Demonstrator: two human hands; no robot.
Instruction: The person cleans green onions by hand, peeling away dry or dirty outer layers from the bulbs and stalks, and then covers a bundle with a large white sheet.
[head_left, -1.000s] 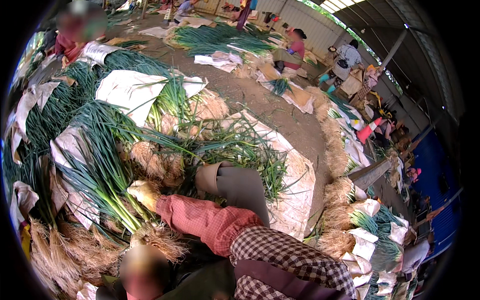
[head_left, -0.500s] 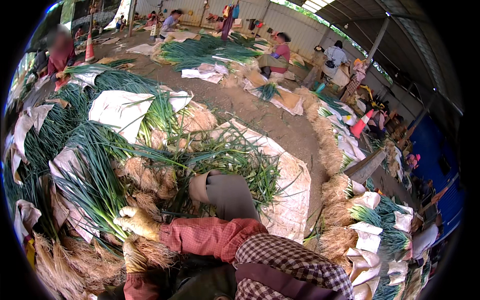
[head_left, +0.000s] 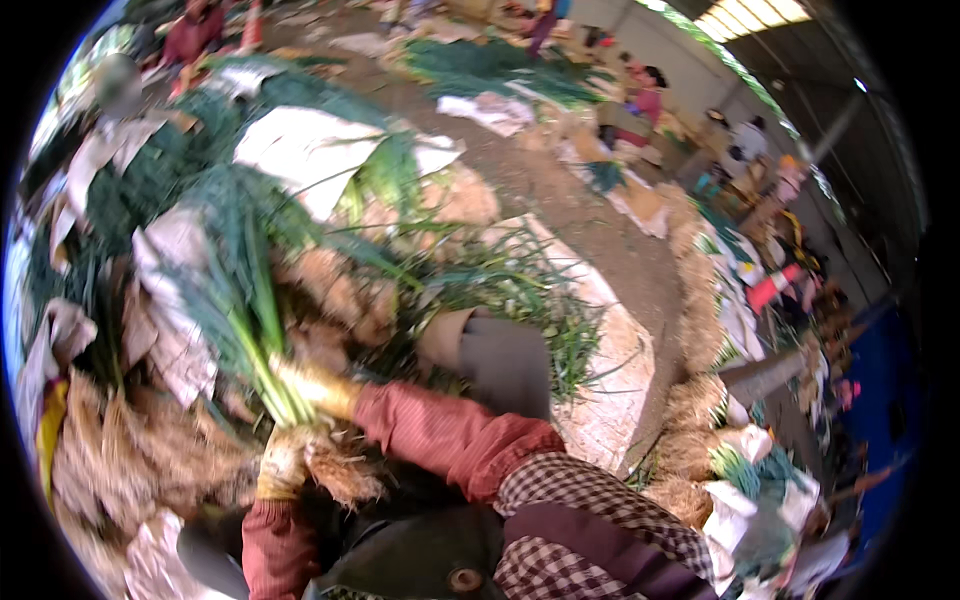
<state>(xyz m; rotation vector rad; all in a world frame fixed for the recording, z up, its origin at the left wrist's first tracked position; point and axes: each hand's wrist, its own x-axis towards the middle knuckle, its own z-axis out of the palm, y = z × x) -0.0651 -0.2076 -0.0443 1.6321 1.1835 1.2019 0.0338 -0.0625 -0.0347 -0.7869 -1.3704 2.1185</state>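
Observation:
Between my gloved hands is a bunch of green onions [head_left: 258, 345], leaves pointing up and away to the left, its tan roots [head_left: 342, 468] hanging toward my lap. My left hand [head_left: 284, 462], in a pale yellowish glove, closes round the stems' lower end just above the roots. Higher up, my right hand [head_left: 312, 388], in a similar glove, grips the white stems from the right side. Motion blur softens both hands, and the fingers are partly hidden by the stems.
More green onions [head_left: 120, 185] and root bundles [head_left: 150, 450] lie to the left, some under white cloths [head_left: 295, 150]. Loose leaves [head_left: 520, 290] cover a pale sheet [head_left: 620, 400] beyond my knee [head_left: 505, 365]. Bundled onions [head_left: 690, 410] line the right; people [head_left: 640, 105] sit farther back.
My hands have lifted the green onion bunch and drawn it toward me, so its roots now hang free near my lap. The whole view has shifted and tilted with my head.

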